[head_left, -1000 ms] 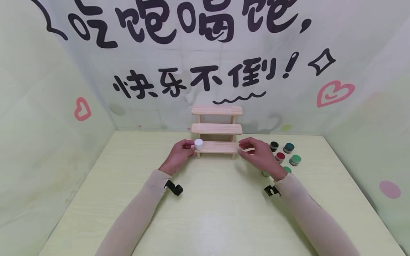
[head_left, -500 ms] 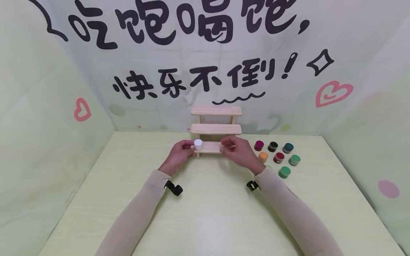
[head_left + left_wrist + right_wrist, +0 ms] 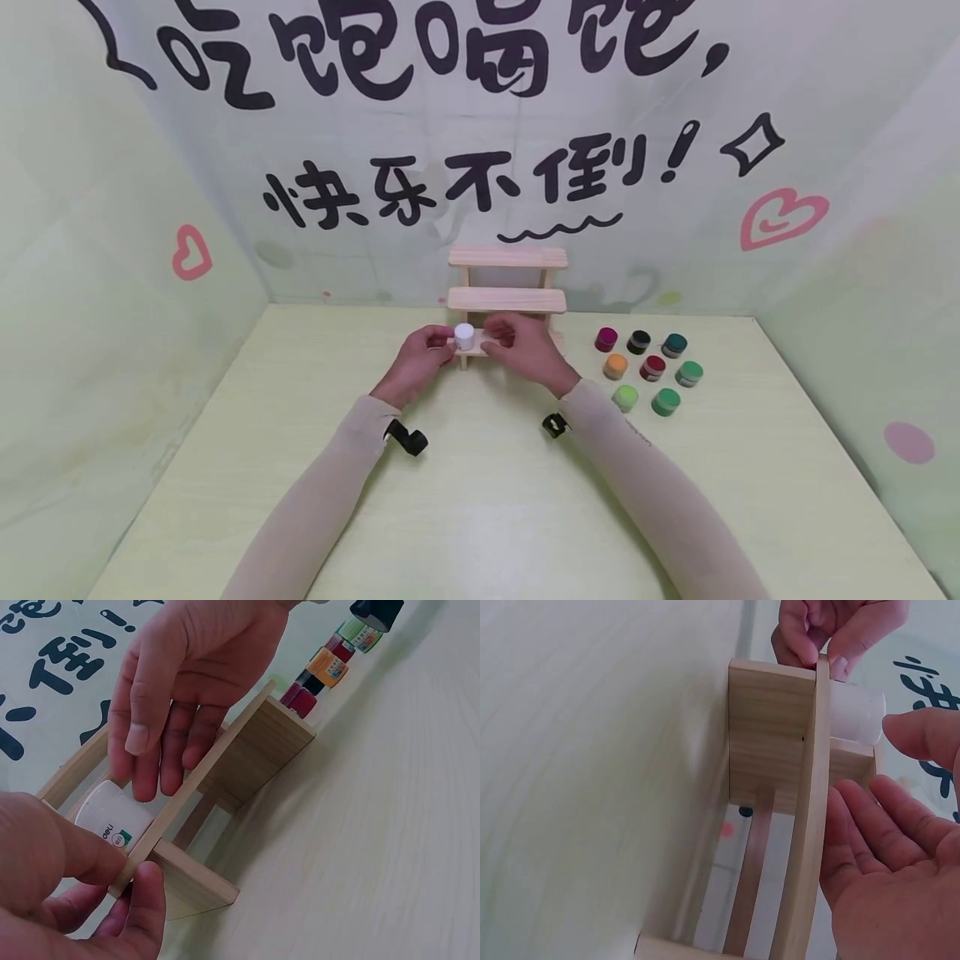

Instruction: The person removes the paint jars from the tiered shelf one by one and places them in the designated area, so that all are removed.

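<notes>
A small white paint jar [image 3: 464, 337] stands at the left end of the lowest board of a three-tier wooden rack [image 3: 506, 300]. My left hand [image 3: 417, 364] pinches that board's end between thumb and fingers, right beside the jar, as the left wrist view shows. Over the same board is my right hand [image 3: 529, 351], its fingers relaxed and holding nothing. In the right wrist view its thumb [image 3: 922, 737] points at the white jar [image 3: 856, 712] with a small gap, and its other fingers lie along the board.
Several paint jars stand on the table right of the rack, among them a magenta jar [image 3: 606, 339], a black jar [image 3: 638, 342], an orange jar [image 3: 615, 367] and a light green jar [image 3: 625, 398]. Behind the rack hangs a printed cloth backdrop [image 3: 360, 267].
My right hand has moved left along the lowest board, from its right end to near the white jar, uncovering the coloured jars. My left hand has stayed in place.
</notes>
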The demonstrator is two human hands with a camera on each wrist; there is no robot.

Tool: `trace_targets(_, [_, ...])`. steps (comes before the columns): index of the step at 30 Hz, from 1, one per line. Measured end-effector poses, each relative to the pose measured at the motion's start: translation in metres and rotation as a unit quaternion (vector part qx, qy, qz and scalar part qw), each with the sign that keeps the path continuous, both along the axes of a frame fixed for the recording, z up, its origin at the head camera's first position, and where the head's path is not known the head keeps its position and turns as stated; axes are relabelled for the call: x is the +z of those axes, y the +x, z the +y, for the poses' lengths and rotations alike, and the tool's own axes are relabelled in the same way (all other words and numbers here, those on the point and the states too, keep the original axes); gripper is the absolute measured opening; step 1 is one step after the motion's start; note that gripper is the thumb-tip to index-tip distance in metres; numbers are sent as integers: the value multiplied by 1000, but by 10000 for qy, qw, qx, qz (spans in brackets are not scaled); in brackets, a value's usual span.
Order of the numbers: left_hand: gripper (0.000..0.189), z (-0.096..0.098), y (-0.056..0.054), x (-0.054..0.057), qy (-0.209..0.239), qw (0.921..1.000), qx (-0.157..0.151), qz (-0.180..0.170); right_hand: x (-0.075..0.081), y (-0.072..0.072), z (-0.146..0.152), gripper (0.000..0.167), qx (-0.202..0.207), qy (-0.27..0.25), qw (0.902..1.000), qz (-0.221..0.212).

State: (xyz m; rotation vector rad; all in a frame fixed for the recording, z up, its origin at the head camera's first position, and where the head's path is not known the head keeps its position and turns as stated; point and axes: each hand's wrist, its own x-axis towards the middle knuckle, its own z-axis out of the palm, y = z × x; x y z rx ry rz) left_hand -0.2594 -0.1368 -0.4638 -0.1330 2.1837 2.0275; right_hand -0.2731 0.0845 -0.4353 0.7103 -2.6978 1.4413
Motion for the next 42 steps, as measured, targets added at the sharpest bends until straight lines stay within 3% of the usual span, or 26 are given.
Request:
trace_targets(18, [33,0,1,2,90,9999,-33,35,-2,-7,-28,35,128,-56,9996,252])
trace_targets(31, [33,-1,1,3,52,9999,30,-86,1,-5,-18,39,243,-241,9993,112])
trace_targets(42, [31,1,-1,2,74,10000,-1,-59,2,9,1,33,55,-188,9997,-113])
